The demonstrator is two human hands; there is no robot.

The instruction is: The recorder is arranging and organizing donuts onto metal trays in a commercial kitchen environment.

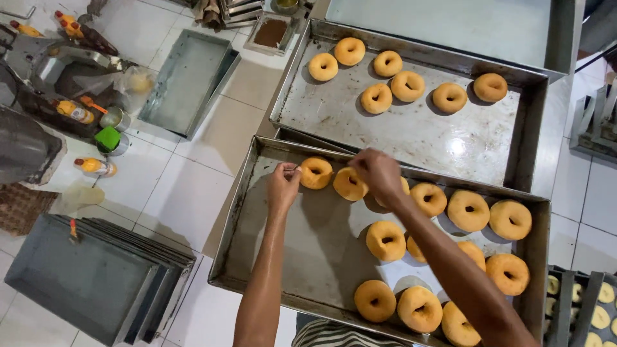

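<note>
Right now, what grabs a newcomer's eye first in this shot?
The golden ring doughnuts: a near metal tray crowded with them along its far edge and right side, and a far tray with seven near its top edge. Next, the two bare arms reaching in, the left hand beside a doughnut at the near tray's far edge, the right hand over its neighbour. To the left, a stack of empty trays lies on the white tiled floor.

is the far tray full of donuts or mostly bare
Mostly bare: the far tray holds only seven donuts, clustered along its far edge, with bare metal over the rest.
</note>
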